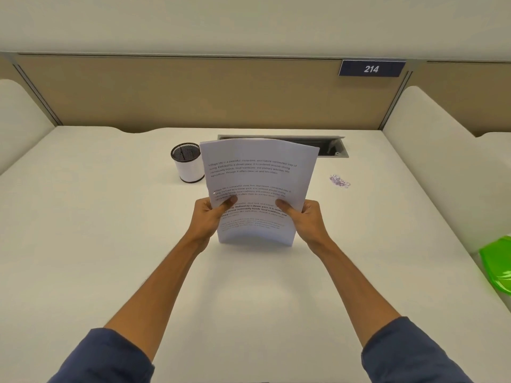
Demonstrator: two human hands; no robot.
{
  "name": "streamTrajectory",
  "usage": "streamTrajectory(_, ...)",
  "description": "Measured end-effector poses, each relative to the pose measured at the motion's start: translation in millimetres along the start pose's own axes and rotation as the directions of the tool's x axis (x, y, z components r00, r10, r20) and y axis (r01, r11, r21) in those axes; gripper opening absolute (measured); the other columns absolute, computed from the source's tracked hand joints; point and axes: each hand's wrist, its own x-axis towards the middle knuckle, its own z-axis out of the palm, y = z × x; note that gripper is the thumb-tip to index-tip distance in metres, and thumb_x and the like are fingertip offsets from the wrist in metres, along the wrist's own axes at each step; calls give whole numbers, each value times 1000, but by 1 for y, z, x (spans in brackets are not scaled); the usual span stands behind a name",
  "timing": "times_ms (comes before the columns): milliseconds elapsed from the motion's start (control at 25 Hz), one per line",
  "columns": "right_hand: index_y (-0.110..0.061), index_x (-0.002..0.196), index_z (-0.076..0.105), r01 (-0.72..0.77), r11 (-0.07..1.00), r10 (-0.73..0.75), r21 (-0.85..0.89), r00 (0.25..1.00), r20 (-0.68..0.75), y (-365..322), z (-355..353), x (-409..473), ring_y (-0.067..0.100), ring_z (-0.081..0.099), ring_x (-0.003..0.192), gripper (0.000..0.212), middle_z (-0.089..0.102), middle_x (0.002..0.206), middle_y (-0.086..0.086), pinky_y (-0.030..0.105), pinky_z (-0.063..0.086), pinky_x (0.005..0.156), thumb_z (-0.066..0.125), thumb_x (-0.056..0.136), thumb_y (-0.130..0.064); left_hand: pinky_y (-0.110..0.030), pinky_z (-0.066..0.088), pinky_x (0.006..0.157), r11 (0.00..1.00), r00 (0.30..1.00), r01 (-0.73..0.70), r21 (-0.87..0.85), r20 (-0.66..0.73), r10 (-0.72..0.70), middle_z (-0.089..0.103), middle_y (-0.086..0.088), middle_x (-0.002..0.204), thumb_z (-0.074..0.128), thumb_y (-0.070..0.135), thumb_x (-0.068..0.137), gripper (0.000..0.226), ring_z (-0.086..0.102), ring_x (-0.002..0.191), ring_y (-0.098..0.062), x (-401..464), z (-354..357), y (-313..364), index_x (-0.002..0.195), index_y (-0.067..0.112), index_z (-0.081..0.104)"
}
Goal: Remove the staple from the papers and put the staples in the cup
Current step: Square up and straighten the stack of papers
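Note:
A stack of printed white papers (257,178) stands upright on its bottom edge at the middle of the white desk (110,230). My left hand (210,217) grips its left edge, thumb on the front page. My right hand (307,217) grips the right edge the same way. A tiny mark at the sheet's left edge near my left thumb may be a staple; too small to tell. The cup (188,163), white with a black mesh rim, stands just left of the papers, behind my left hand.
A small purple pile of clips or staples (339,181) lies on the desk to the right of the papers. A grey cable tray slot (334,149) is behind the papers. A green plastic folder (497,264) sits at the right edge. Partition walls enclose the desk.

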Motion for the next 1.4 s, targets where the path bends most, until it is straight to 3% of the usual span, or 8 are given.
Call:
streamTrajectory(360, -9, 101, 72, 10, 999, -9, 53, 1000, -9, -1, 0, -2, 19, 72, 86, 15, 75, 95, 2, 27, 57, 72, 66, 89, -17, -28, 57, 73, 1000, 1000, 19, -4, 2, -19, 76, -1, 98, 65, 18, 92, 12, 73, 88, -17, 4, 4, 4, 100, 17, 74)
streamTrajectory(520, -8, 104, 71, 12, 993, 0, 117, 994, -107, -3, -1, 1, 22, 73, 84, 18, 75, 94, 5, 28, 58, 70, 66, 89, -16, -32, 58, 69, 994, 995, 94, -49, -25, -95, 76, -7, 96, 67, 16, 90, 12, 73, 87, -24, 6, 3, 4, 99, 12, 73)
streamTrajectory(720, -10, 99, 73, -73, 992, 89, 104, 984, -157, 9, 0, 1, 22, 73, 82, 14, 76, 91, 5, 33, 59, 73, 69, 87, -17, -36, 60, 68, 973, 976, 215, -84, -17, -217, 75, -13, 99, 67, 16, 90, 17, 74, 84, -28, 5, 3, 1, 104, 6, 70)
streamTrajectory(1000, -13, 100, 73, -272, 960, 276, 62, 959, -71, 30, -8, 0, 21, 73, 86, 16, 76, 96, 2, 36, 57, 82, 68, 86, -11, -38, 60, 62, 952, 955, 295, -87, 5, -295, 75, -13, 99, 59, 18, 96, 19, 74, 81, -27, 12, -2, -15, 110, 6, 65)
streamTrajectory(1240, -8, 103, 71, -366, 930, 366, 16, 931, -2, 44, -13, 7, 19, 73, 82, 18, 76, 92, 1, 25, 57, 68, 65, 86, -7, -36, 60, 67, 927, 932, 358, -111, -9, -361, 76, -8, 99, 57, 18, 98, 18, 74, 84, -25, 19, -6, -38, 110, 9, 66)
streamTrajectory(1400, -12, 101, 73, -396, 912, 397, -101, 918, -15, 61, -15, 8, 18, 73, 86, 18, 76, 96, 1, 31, 58, 78, 70, 82, -12, -33, 59, 67, 930, 932, 360, -77, -23, -363, 76, -4, 97, 57, 16, 97, 16, 74, 84, -21, 25, -8, -55, 108, 10, 66)
